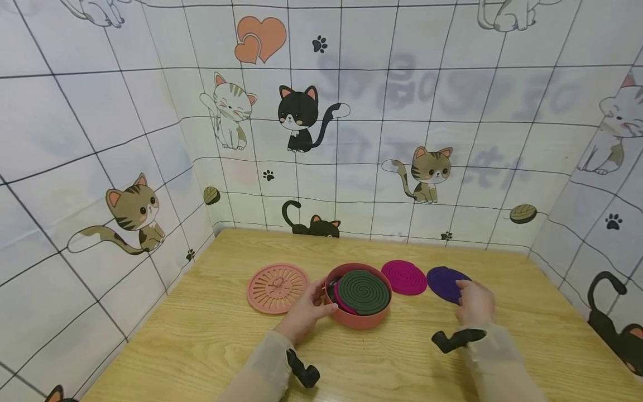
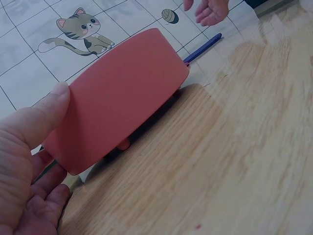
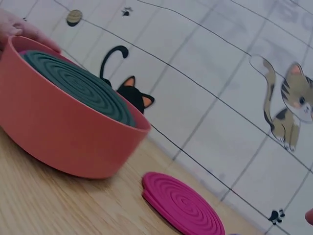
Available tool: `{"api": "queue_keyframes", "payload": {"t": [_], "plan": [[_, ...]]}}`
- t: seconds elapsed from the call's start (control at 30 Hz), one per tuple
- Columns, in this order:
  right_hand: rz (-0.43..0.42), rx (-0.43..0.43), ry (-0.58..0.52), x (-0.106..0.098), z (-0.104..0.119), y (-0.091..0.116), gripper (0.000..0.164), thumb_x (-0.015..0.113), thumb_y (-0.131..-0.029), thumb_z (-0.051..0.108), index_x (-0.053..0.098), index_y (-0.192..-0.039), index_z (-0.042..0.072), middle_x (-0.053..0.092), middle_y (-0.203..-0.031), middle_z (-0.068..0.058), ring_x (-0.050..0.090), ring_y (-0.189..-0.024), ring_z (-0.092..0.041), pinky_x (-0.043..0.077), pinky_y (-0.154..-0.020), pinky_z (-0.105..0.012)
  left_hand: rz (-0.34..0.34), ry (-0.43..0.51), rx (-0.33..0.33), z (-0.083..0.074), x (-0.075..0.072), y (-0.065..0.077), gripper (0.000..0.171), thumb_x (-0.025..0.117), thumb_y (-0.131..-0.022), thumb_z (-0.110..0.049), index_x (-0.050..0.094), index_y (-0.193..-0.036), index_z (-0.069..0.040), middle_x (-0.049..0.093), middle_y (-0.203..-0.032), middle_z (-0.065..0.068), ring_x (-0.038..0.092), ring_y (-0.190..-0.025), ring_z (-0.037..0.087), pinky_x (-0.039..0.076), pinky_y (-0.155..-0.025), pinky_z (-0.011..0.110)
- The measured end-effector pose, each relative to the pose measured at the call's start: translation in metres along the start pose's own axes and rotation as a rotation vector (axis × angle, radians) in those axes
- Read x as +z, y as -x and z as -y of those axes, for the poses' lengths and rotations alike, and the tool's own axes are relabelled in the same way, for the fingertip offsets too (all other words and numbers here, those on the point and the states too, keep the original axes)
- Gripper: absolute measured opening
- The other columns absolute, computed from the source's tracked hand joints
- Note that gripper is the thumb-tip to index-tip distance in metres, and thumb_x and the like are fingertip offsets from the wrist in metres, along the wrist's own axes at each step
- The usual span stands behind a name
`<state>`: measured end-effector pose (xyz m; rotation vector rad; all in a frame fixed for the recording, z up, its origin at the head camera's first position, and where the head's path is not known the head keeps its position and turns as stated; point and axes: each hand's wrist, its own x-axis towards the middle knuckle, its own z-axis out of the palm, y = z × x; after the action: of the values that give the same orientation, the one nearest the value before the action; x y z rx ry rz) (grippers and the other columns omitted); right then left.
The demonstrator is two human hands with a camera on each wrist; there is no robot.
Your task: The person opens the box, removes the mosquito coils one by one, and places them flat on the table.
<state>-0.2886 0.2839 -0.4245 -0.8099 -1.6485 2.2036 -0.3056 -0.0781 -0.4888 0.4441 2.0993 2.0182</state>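
Note:
My left hand (image 1: 307, 310) grips the left side of a round coral container (image 1: 359, 322), thumb on its outer wall. Inside lies a dark green spiral-ridged coaster (image 1: 364, 292), with the edge of a magenta one (image 1: 342, 303) under it; anything deeper is hidden. On the table to the right lie a magenta coaster (image 1: 404, 277) and a purple coaster (image 1: 447, 283). My right hand (image 1: 476, 303) is over the purple coaster's right edge. In the left wrist view that hand (image 2: 210, 11) hangs apart from the purple coaster (image 2: 203, 50), fingers loosely bent and nothing in them.
A round coral slotted lid (image 1: 278, 287) with a small raised middle lies left of the container. The wooden table (image 1: 382, 363) is bordered at the back and sides by a white cloth (image 1: 361, 184) printed with cats and a grid.

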Motion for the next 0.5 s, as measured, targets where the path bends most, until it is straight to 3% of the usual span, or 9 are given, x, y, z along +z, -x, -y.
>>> {"api": "queue_keyframes", "payload": {"t": [0.07,0.13,0.27,0.37,0.5], "plan": [[0.023,-0.034,0.064,0.01,0.0,0.005,0.056,0.054,-0.094,0.009,0.035,-0.147,0.007,0.049,-0.077,0.012,0.044,-0.062,-0.006,0.039,-0.055,-0.021,0.001,0.004,0.002,0.001,0.0,0.0,0.077,0.076,-0.084,-0.024,0.035,-0.149,-0.02,0.038,-0.15,0.003,0.032,-0.139,0.025,0.025,-0.113,0.045],[0.071,-0.067,0.129,0.021,0.0,0.011,0.061,0.053,-0.095,0.01,0.028,-0.149,0.002,0.054,-0.096,0.004,0.049,-0.08,-0.009,0.044,-0.074,-0.024,0.005,0.011,0.004,0.003,0.0,-0.001,0.077,0.076,-0.084,-0.024,0.035,-0.149,-0.02,0.038,-0.15,0.003,0.032,-0.139,0.025,0.025,-0.113,0.045],[0.201,-0.093,0.192,0.042,-0.002,0.024,0.059,0.051,-0.098,0.012,0.026,-0.149,-0.001,0.038,-0.137,-0.015,0.044,-0.109,-0.02,0.036,-0.103,-0.037,0.018,0.023,0.016,0.005,-0.001,-0.002,0.077,0.076,-0.084,-0.024,0.034,-0.149,-0.019,0.038,-0.15,0.003,0.032,-0.139,0.026,0.026,-0.113,0.045],[0.31,-0.119,0.224,0.056,-0.003,0.034,0.057,0.05,-0.098,0.01,0.025,-0.148,-0.005,0.03,-0.147,-0.021,0.04,-0.121,-0.027,0.031,-0.108,-0.043,0.027,0.03,0.029,0.005,0.0,-0.002,0.078,0.076,-0.084,-0.024,0.034,-0.149,-0.018,0.038,-0.15,0.004,0.032,-0.139,0.026,0.026,-0.113,0.045],[0.419,-0.156,0.315,0.072,-0.005,0.047,0.054,0.051,-0.099,0.012,0.03,-0.145,-0.005,0.035,-0.145,-0.023,0.037,-0.129,-0.033,0.031,-0.108,-0.048,0.03,0.031,0.035,0.002,0.0,-0.001,0.078,0.075,-0.085,-0.023,0.033,-0.15,-0.018,0.038,-0.15,0.003,0.032,-0.139,0.024,0.027,-0.113,0.044]]}}
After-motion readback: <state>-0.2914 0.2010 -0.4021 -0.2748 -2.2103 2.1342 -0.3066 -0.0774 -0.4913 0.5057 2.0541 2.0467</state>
